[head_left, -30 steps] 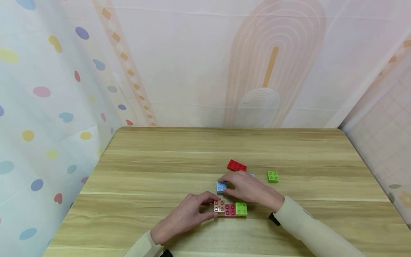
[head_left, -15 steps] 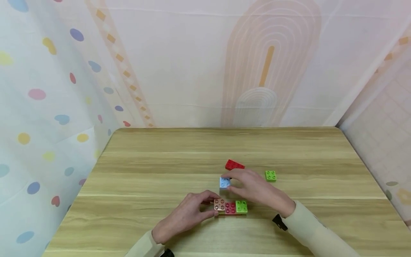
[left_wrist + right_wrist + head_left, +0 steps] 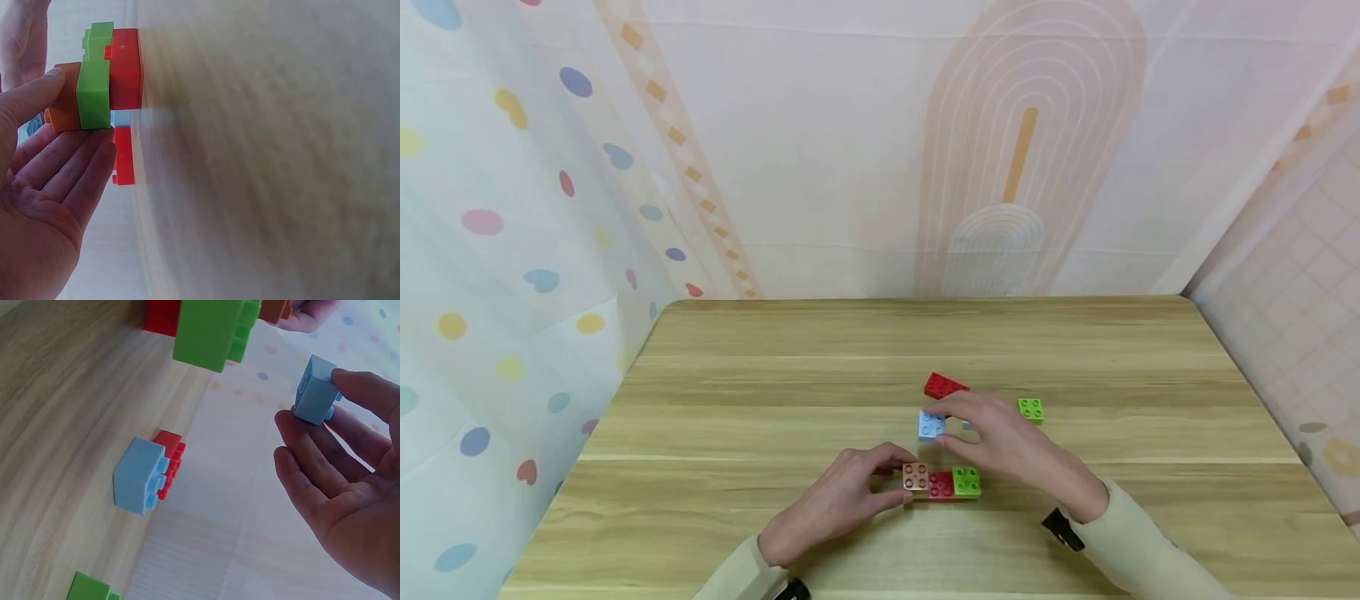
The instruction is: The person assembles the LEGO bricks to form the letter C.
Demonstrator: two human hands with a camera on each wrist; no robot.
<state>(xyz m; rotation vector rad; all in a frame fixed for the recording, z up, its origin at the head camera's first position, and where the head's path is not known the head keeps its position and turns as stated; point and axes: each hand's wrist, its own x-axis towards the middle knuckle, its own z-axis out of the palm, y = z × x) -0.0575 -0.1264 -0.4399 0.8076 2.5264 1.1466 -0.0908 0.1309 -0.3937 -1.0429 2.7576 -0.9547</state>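
Note:
My left hand (image 3: 835, 504) pinches the left end of a small block build, thumb on one side and fingers on the other. There an orange brick (image 3: 65, 100) tops a green brick (image 3: 94, 94), which sits on a long red brick (image 3: 127, 69). At the build's right end another green brick (image 3: 966, 482) is mounted, and red studs show between. My right hand (image 3: 1011, 437) holds a light blue brick (image 3: 315, 390) between thumb and fingertips, off the table and just beyond the build.
Behind the right hand lie a loose red brick (image 3: 943, 385) and a second blue brick (image 3: 137, 475), mostly covered in the head view. Farther right is a loose green brick (image 3: 1030, 409). All rest on the wooden table (image 3: 760, 400), with a patterned curtain (image 3: 820, 167) behind it.
The right hand has lifted the light blue brick and shifted it a little to the right. The left hand keeps its hold on the build; the head view has turned slightly.

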